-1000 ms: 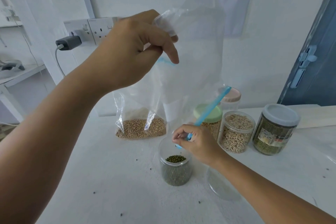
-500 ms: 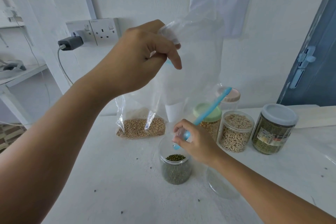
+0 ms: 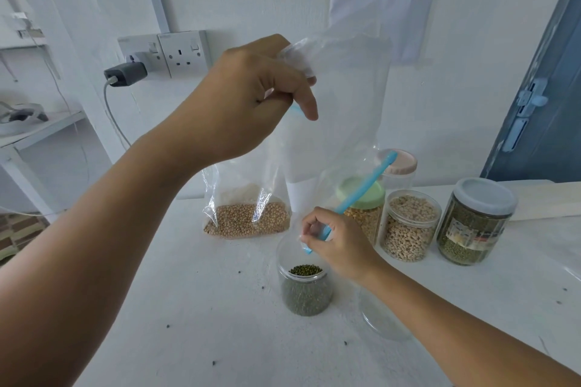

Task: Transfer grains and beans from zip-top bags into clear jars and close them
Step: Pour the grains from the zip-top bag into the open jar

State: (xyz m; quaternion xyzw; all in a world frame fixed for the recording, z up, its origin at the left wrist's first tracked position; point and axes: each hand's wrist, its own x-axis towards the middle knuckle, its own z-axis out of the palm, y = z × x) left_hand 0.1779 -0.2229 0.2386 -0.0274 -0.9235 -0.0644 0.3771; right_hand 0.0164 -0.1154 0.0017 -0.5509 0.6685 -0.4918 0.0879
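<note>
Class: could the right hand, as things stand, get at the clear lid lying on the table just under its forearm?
Probably not yet: the right hand pinches the blue zip edge of the emptied bag. The clear lid itself lies uncovered, so the way looks free once that hand lets go.

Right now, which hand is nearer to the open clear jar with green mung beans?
The right hand: it sits just above the open clear jar with green mung beans, pinching the empty clear plastic bag's blue zip edge. The left hand holds the bag high above.

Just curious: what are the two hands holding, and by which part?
Both hold one empty clear bag. The left hand grips its bunched bottom, raised high; the right hand pinches its blue zip end above the open jar.
</note>
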